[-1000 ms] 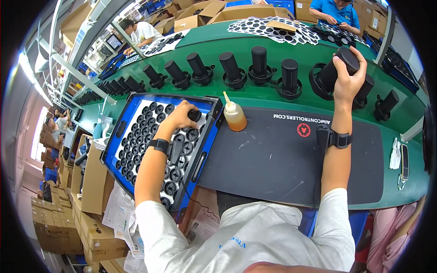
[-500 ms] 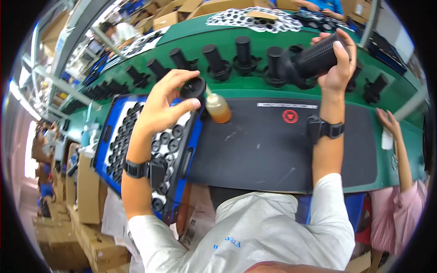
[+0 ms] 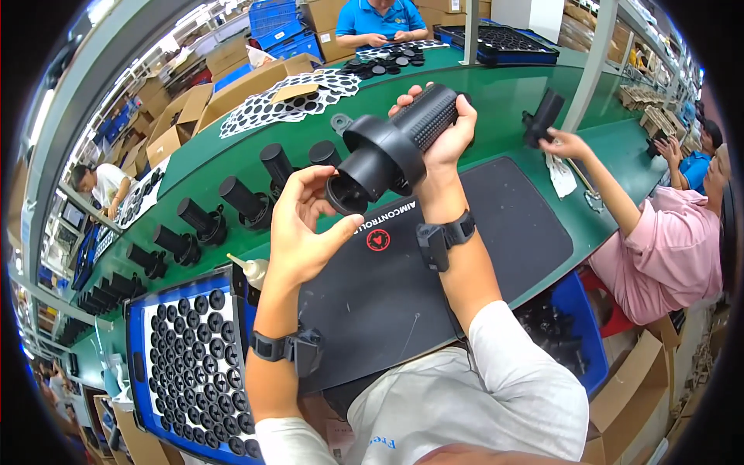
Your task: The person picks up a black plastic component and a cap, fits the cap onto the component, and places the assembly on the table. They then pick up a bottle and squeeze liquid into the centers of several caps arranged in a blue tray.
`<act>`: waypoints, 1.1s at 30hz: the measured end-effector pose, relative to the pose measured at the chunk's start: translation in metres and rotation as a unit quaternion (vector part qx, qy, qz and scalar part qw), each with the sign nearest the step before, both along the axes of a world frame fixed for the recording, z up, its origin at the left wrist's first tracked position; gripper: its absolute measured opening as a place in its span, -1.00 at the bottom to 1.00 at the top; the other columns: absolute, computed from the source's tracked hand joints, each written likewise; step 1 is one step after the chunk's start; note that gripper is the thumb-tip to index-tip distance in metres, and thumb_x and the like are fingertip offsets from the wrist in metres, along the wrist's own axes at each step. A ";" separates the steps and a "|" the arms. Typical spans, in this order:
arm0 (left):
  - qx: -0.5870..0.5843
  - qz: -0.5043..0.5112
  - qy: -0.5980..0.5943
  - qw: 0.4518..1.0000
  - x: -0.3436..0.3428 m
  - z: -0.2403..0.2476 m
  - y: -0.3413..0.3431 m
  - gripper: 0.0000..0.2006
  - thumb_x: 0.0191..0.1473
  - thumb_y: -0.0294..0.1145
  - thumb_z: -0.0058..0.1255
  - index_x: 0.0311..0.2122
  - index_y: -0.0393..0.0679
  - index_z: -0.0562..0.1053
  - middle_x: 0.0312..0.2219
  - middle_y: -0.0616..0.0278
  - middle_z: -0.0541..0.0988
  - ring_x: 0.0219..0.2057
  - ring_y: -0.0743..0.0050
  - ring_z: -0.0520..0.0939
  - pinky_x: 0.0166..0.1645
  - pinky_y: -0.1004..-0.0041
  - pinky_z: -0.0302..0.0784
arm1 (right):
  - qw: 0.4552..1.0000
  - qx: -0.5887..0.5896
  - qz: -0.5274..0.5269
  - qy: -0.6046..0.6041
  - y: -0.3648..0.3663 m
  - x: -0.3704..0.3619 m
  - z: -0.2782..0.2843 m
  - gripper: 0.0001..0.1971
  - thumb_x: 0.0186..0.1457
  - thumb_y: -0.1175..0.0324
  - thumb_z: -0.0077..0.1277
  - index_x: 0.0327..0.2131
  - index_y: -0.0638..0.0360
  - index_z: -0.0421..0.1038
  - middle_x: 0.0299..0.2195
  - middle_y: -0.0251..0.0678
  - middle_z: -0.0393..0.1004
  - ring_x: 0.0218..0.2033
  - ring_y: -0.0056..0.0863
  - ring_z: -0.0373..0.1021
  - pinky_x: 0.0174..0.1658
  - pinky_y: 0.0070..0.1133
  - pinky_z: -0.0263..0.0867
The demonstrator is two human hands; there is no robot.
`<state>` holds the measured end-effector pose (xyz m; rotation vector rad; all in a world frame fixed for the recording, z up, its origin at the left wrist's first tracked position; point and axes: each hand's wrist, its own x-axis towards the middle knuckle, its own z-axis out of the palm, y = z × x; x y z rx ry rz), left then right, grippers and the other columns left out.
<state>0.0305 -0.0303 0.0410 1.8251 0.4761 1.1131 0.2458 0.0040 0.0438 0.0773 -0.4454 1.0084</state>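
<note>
My right hand (image 3: 448, 133) is wrapped round the textured barrel of a black plastic cylinder (image 3: 387, 155), which has a wide collar and a side lug. It is held tilted above the dark mat, its narrower end toward my left hand. My left hand (image 3: 298, 225) pinches a round black cap (image 3: 346, 197) between thumb and fingers at that end. Whether the cap is seated in the cylinder or only touching it, I cannot tell. Left of my left forearm lies a blue tray (image 3: 138, 349) with rows of round black caps (image 3: 198, 341).
Several black cylinders (image 3: 242, 198) stand along the green bench (image 3: 496, 116). A squeeze bottle (image 3: 254, 271) is beside my left wrist. The dark mat (image 3: 496, 225) lies under my arms. At right, a co-worker's hand (image 3: 570, 146) touches another black cylinder (image 3: 542, 118). A blue bin (image 3: 581, 310) holds dark parts.
My view has turned right. The cylinder and the cap, held apart before, have come together in front of me. The co-worker's hand at right has reached a cylinder.
</note>
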 end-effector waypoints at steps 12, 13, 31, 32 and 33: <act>-0.069 0.001 -0.169 0.983 0.009 -0.031 -0.006 -0.31 -0.15 -0.64 0.24 0.13 -0.40 0.20 0.04 -0.10 0.34 0.05 0.21 0.43 0.13 0.31 0.39 | 1.000 -0.002 -0.017 0.006 -0.004 -0.003 -0.002 -0.54 0.07 -0.04 -0.30 -0.22 0.21 0.25 -0.33 -0.19 0.37 -0.33 -0.32 0.35 -0.23 -0.31 0.33; -0.069 0.011 -0.170 0.983 0.008 -0.032 -0.006 -0.30 -0.14 -0.63 0.25 0.14 -0.40 0.19 0.05 -0.11 0.34 0.05 0.21 0.43 0.13 0.30 0.39 | 1.000 -0.002 -0.018 -0.001 -0.004 -0.004 -0.001 -0.53 0.07 -0.04 -0.29 -0.22 0.21 0.25 -0.33 -0.19 0.37 -0.33 -0.32 0.35 -0.23 -0.31 0.33; -0.072 -0.025 -0.169 0.983 -0.002 -0.037 0.010 -0.36 -0.05 -0.65 0.15 0.16 -0.44 0.17 0.03 -0.04 0.34 0.03 0.27 0.42 0.12 0.29 0.41 | 0.995 -0.025 -0.074 -0.063 0.000 -0.018 -0.004 -0.47 0.05 -0.12 -0.16 -0.26 0.24 0.27 -0.32 -0.18 0.36 -0.31 -0.35 0.37 -0.17 -0.34 0.33; -0.062 -0.023 -0.168 0.984 -0.002 -0.036 0.010 -0.36 -0.05 -0.66 0.14 0.16 -0.44 0.17 0.04 -0.04 0.34 0.04 0.27 0.42 0.12 0.29 0.41 | 0.994 -0.018 -0.080 -0.066 0.000 -0.017 -0.004 -0.48 0.05 -0.12 -0.16 -0.26 0.24 0.27 -0.32 -0.18 0.37 -0.30 -0.35 0.37 -0.16 -0.34 0.33; -0.052 -0.021 -0.166 0.984 -0.002 -0.036 0.010 -0.36 -0.05 -0.67 0.14 0.16 -0.43 0.17 0.04 -0.03 0.34 0.04 0.28 0.41 0.13 0.28 0.41 | 0.994 -0.011 -0.087 -0.069 0.000 -0.017 -0.004 -0.48 0.05 -0.12 -0.16 -0.26 0.24 0.27 -0.31 -0.18 0.37 -0.30 -0.35 0.37 -0.16 -0.34 0.33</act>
